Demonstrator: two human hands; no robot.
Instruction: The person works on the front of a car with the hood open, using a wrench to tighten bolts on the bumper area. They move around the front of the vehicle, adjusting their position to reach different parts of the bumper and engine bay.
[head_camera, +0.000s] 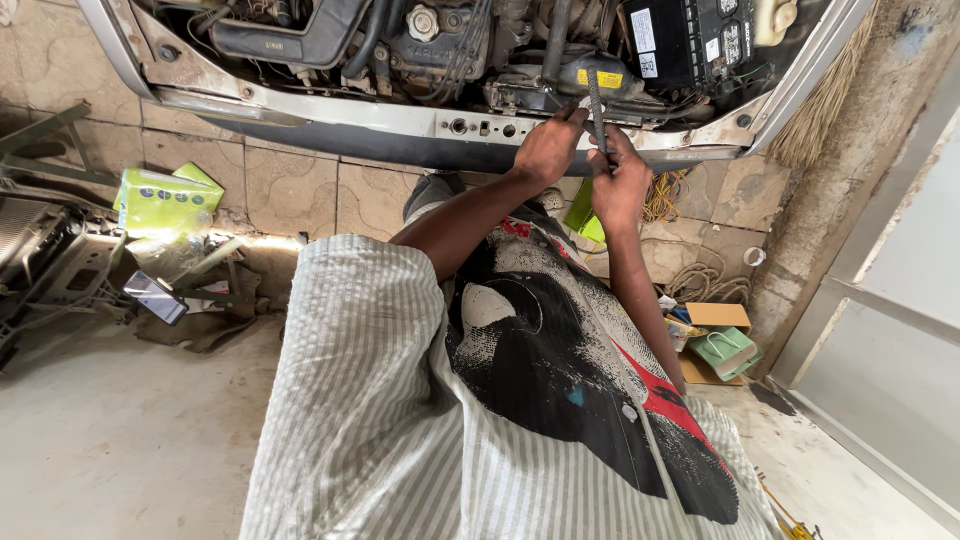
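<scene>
1. A green box (165, 200) lies on the paving at the far left, with a phone (155, 297) just below it.
2. The left hand (548, 150) rests on the front edge of the car's front panel (400, 120), fingers curled; whether it pinches anything I cannot tell.
3. The right hand (618, 180) is closed around a thin metal rod (597, 105), which runs upward from the fist into the engine bay, beside the battery (690, 40).

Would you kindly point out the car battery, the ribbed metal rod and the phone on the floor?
car battery (685, 40): head view, its black side.
ribbed metal rod (597, 105): head view, the shaft above the hands.
phone (155, 297): head view, its screen.
</scene>
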